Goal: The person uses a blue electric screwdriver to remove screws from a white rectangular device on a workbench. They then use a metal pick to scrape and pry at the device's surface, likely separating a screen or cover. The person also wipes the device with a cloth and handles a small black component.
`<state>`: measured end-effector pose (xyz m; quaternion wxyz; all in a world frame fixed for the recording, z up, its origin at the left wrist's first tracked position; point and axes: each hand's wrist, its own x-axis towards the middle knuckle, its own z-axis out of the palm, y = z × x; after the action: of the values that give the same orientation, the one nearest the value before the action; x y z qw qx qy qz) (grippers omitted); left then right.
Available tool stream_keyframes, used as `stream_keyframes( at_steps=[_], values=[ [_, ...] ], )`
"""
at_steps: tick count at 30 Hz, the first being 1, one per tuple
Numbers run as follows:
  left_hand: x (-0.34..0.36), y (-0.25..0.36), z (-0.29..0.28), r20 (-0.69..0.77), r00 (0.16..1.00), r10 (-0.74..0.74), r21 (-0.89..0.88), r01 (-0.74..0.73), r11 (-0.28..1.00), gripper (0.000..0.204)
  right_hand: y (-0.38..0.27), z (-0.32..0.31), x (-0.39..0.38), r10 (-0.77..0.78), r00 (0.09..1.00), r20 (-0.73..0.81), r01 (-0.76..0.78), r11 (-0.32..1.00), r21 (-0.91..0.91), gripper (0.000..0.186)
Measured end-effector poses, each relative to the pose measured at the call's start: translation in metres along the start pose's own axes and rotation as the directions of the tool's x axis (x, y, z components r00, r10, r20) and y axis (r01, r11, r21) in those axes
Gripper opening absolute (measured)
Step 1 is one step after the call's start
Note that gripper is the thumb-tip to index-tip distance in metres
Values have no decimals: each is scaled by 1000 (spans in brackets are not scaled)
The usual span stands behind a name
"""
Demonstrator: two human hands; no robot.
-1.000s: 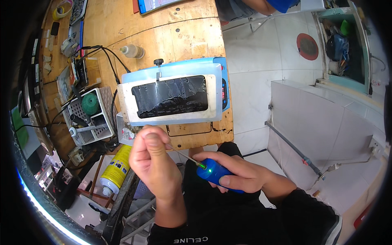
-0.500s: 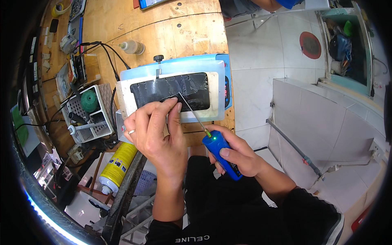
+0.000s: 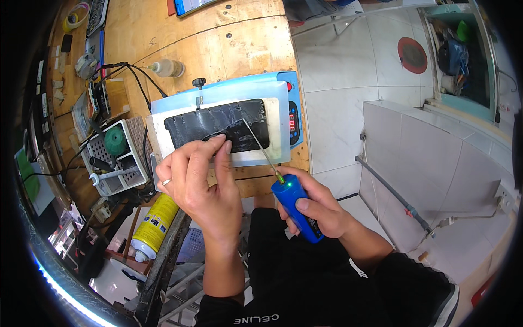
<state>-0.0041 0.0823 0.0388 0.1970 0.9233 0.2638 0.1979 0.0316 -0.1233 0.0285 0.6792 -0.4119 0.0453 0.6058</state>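
Observation:
A black phone-sized panel (image 3: 218,122) with a wrinkled, streaked surface lies on a white pad on the blue heating plate (image 3: 295,98). My right hand (image 3: 320,213) grips a blue cordless handheld tool (image 3: 291,193) with a lit green light. Its long thin metal shaft (image 3: 263,149) slants up-left, the tip over the panel's right half. My left hand (image 3: 201,177), wearing a ring, has thumb and forefinger pinched at the panel's near edge. A dark raised edge shows by those fingertips; whether they hold it is hidden.
A black knob clamp (image 3: 199,83) stands at the plate's far edge. Beyond it is a small clear bottle (image 3: 168,68) with cables beside it. On the left are a white tool basket (image 3: 116,155) and a yellow spray can (image 3: 156,226). Tiled floor lies right of the wooden bench (image 3: 256,32).
The bench and panel have shifted slightly left in the view. The shaft tip sits farther right on the panel relative to my left fingertips, which stay pinched at the near edge.

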Motion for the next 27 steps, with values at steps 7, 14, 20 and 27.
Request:
stream_keyframes(
  at_steps=[7,14,20,27],
  values=[
    [1,0,0,2,1000,3,10,-3,1000,15,2,0,-2,-17,1000,-23,17,1000,17,73],
    [0,1,0,0,1000,3,10,-3,1000,15,4,2,-8,-10,999,-37,12,999,39,77],
    [-4,-3,-2,-18,1000,-15,-33,14,999,12,6,11,-9,20,998,67,-18,999,-32,78],
    [-33,9,-34,360,838,-411,-766,516,382,21,-7,21,0,76,956,282,-13,975,-221,67]
  ],
)
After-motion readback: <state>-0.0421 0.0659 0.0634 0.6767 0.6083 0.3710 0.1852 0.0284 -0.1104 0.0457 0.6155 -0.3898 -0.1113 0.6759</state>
